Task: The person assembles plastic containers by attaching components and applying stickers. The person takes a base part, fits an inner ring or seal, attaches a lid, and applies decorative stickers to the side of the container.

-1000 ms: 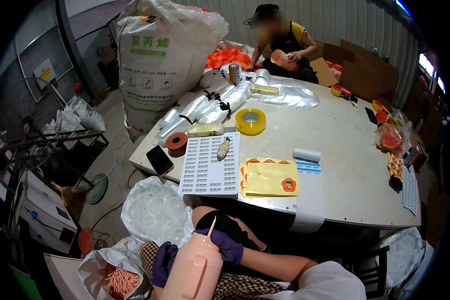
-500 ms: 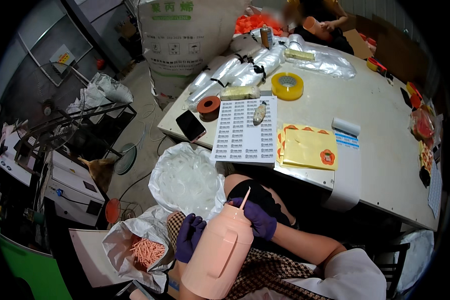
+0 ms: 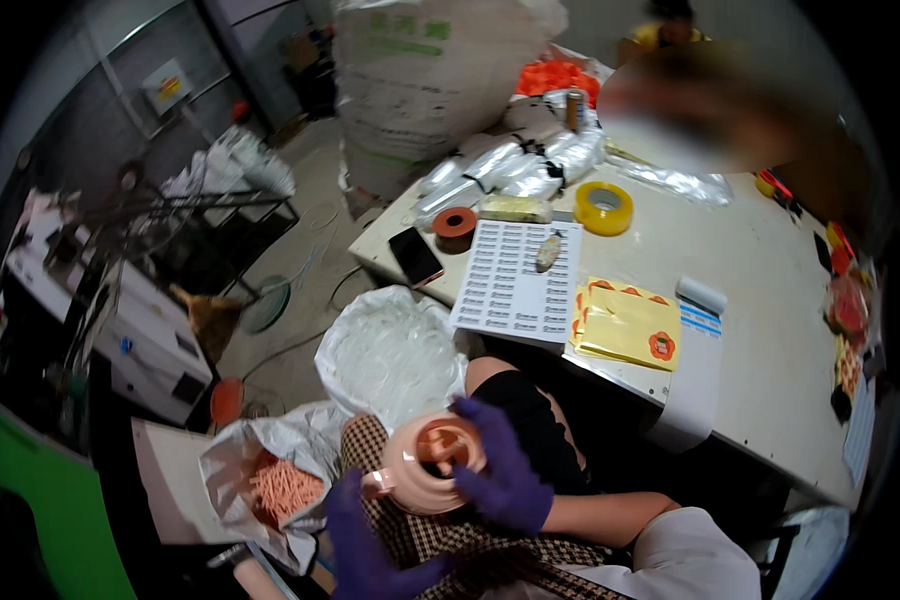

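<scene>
Surroundings: the tabletop (image 3: 770, 370) ahead carries a yellow tape roll (image 3: 589, 222) and a label sheet (image 3: 510, 300); a bag of clear rings (image 3: 365, 303) and a sack of pink sticks (image 3: 222, 462) crowd my left. The pink flask (image 3: 410, 472) is above my lap — mouth upward, handle leftward — clasped at its right side by my right grip (image 3: 505, 475), thumb at the rim. My left grip (image 3: 375, 555), blurred, spreads below the handle.

- On the pale worktop (image 3: 770, 345), toward the back: clear plastic bundles (image 3: 510, 172).
- Near the left corner: dark phone (image 3: 416, 257), reddish-brown spool (image 3: 456, 240).
- Further in: yellow tape roll (image 3: 608, 225).
- Toward the front edge: printed sheet (image 3: 515, 295), yellow sticker sheets (image 3: 622, 328), white roll (image 3: 702, 294).
</scene>
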Available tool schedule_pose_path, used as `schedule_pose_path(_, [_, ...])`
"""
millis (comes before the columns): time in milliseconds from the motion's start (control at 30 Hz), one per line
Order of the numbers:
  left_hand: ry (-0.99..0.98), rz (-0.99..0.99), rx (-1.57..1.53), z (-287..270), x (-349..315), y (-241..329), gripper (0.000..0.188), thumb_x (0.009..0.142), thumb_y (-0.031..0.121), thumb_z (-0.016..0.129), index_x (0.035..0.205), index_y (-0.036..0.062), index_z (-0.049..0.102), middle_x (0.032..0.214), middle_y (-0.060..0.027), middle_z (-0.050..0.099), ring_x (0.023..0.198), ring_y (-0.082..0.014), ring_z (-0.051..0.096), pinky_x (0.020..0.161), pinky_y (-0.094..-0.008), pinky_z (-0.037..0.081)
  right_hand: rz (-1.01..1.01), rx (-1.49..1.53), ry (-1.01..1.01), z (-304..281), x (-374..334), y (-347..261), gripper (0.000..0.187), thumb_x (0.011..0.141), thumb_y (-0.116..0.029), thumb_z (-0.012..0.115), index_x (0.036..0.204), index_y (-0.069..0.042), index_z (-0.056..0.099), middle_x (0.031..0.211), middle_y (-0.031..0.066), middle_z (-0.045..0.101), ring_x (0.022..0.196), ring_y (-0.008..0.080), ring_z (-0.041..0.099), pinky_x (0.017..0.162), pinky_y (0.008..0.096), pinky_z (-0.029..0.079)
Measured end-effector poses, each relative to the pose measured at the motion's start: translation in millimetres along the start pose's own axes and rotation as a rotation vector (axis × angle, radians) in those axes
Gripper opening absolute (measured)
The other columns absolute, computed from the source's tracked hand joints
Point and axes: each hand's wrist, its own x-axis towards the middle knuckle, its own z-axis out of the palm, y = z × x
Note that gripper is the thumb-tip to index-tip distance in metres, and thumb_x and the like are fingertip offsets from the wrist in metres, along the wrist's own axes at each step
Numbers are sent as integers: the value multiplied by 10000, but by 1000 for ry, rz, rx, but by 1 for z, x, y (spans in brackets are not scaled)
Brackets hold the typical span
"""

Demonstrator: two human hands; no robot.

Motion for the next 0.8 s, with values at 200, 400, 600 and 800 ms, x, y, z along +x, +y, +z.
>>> schedule_pose_path(200, [288, -87, -117, 45, 20, -43, 855, 797, 296, 841, 1437, -31, 378, 1338, -188, 513, 1206, -298, 550, 1113, -456, 349, -97, 166, -270, 13, 4, -21, 1050, 754, -197, 863, 1536, 61, 212, 1444, 227, 468, 1308, 363, 523, 1086, 427, 411])
schedule_pose_path(400, [358, -20, -19, -24, 14, -21, 740, 652, 330, 915, 1243, 34, 582, 1165, -136, 634, 1089, -308, 618, 1065, -460, 398, -478, -194, -498, 23, 16, -54, 817, 717, -215, 881, 1409, -18, 493, 1353, 235, 548, 1155, 355, 612, 948, 446, 501])
schedule_pose_path(600, [293, 169, 496, -50, -26, -39, 699, 636, 284, 897, 1220, 31, 607, 1195, -144, 655, 1118, -345, 627, 1030, -500, 455, -709, -500, -756, 68, 3, -21, 371, 845, -180, 672, 1213, -163, 627, 1284, 87, 632, 651, 251, 667, 539, 361, 533])
schedule_pose_path(800, [318, 99, 498, -16, -76, -102, 598, 649, 254, 873, 1120, -18, 625, 1093, -166, 685, 1029, -364, 660, 973, -478, 495, -303, -704, -1209, 120, -38, 62, 201, 900, -305, 613, 1022, -155, 666, 988, 139, 724, 678, 344, 695, 592, 442, 561])
